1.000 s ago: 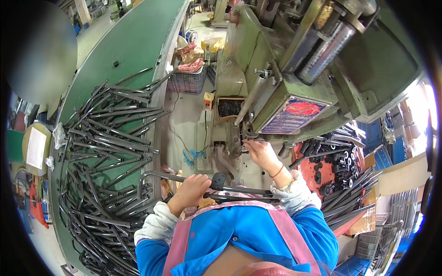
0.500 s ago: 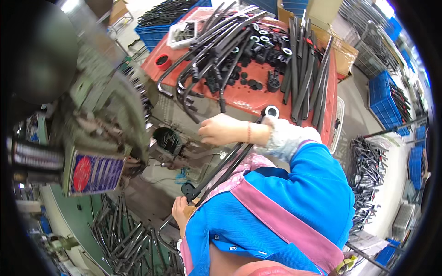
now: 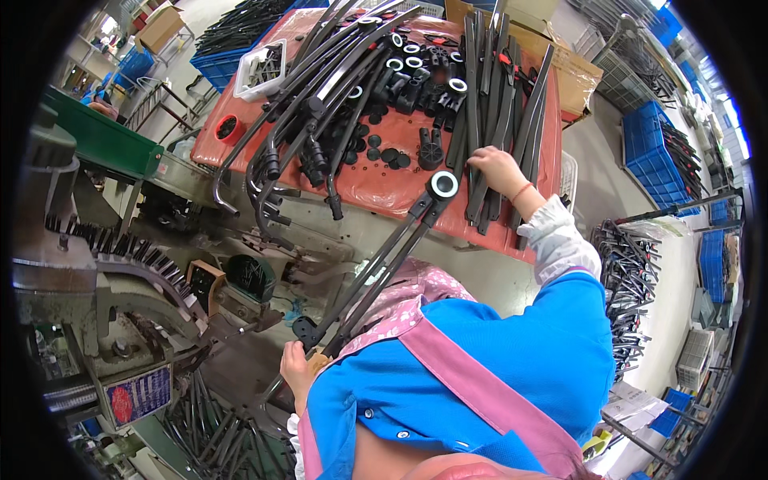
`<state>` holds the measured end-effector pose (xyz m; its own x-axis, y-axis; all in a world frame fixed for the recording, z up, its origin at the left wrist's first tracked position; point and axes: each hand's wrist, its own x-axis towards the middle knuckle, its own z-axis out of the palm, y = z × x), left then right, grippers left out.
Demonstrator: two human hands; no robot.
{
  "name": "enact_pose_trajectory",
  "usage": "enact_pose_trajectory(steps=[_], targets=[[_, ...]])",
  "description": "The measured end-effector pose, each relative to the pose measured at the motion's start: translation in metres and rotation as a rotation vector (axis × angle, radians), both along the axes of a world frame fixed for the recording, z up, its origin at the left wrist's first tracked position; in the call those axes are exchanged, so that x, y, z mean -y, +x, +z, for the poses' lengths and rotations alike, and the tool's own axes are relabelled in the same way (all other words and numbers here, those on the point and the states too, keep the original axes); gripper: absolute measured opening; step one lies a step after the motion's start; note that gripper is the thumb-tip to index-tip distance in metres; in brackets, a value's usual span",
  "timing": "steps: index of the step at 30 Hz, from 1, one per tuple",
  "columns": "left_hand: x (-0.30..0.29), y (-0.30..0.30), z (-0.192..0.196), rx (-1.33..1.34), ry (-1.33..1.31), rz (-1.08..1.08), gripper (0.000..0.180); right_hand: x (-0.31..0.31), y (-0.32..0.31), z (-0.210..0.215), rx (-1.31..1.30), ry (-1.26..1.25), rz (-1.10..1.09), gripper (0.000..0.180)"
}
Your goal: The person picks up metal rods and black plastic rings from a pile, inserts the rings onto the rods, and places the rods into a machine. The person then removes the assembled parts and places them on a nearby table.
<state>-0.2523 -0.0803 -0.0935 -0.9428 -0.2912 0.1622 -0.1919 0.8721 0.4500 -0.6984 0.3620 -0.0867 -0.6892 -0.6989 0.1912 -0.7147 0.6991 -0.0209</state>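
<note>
A two-legged black tubular frame [image 3: 382, 268] slants across my lap, its white-ringed round joint [image 3: 442, 185] at the table's near edge. At the frame's lower end, beside a black disc-shaped joint [image 3: 305, 329], my left hand [image 3: 297, 374] is closed around the tubes. My right hand [image 3: 498, 171] is over the bundle of flat black tubes [image 3: 500, 120] on the table's right side. Its fingers are curled against one tube, and the fingertips are partly hidden.
Bent tubes [image 3: 320, 104], black joint pieces [image 3: 408, 88], a white bin [image 3: 261, 70] and a red cup [image 3: 230, 130] crowd the red-covered table [image 3: 368, 188]. A machine [image 3: 120, 320] stands at left. More tubes [image 3: 232, 432] lie below it. Blue crates [image 3: 660, 160] stand at right.
My right hand has moved from above the frame, right and away from me, to the flat tubes. My left hand stays at the frame's lower end. The view has shifted, showing more of the machine.
</note>
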Motion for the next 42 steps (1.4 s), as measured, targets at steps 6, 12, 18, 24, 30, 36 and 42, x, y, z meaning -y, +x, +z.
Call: enact_pose_trajectory(steps=[6, 12, 18, 24, 30, 36, 42], targets=[[-0.036, -0.019, 0.014, 0.003, -0.055, 0.084, 0.018, 0.027, -0.056, -0.009, -0.091, 0.647, 0.358, 0.016], [-0.065, -0.027, 0.044, 0.007, -0.204, 0.159, 0.045, 0.05, -0.09, 0.027, 0.205, 0.277, 0.644, 0.025], [-0.089, -0.017, 0.069, 0.073, -0.145, 0.223, 0.051, 0.054, -0.111, 0.026, 0.367, 0.456, 0.65, 0.039], [-0.114, -0.008, 0.064, 0.027, -0.164, 0.365, 0.052, 0.056, -0.11, 0.004, 0.234, 0.5, 0.735, 0.054], [-0.125, -0.002, 0.07, 0.034, -0.14, 0.382, 0.052, 0.045, -0.128, 0.007, 0.226, 0.331, 0.775, 0.039], [-0.128, -0.001, 0.074, 0.078, -0.124, 0.375, 0.054, 0.094, -0.138, 0.067, 0.225, 0.052, 0.668, 0.044], [-0.136, -0.006, 0.073, 0.101, -0.129, 0.38, 0.059, 0.184, -0.065, 0.074, 0.371, 0.051, 0.782, 0.043]])
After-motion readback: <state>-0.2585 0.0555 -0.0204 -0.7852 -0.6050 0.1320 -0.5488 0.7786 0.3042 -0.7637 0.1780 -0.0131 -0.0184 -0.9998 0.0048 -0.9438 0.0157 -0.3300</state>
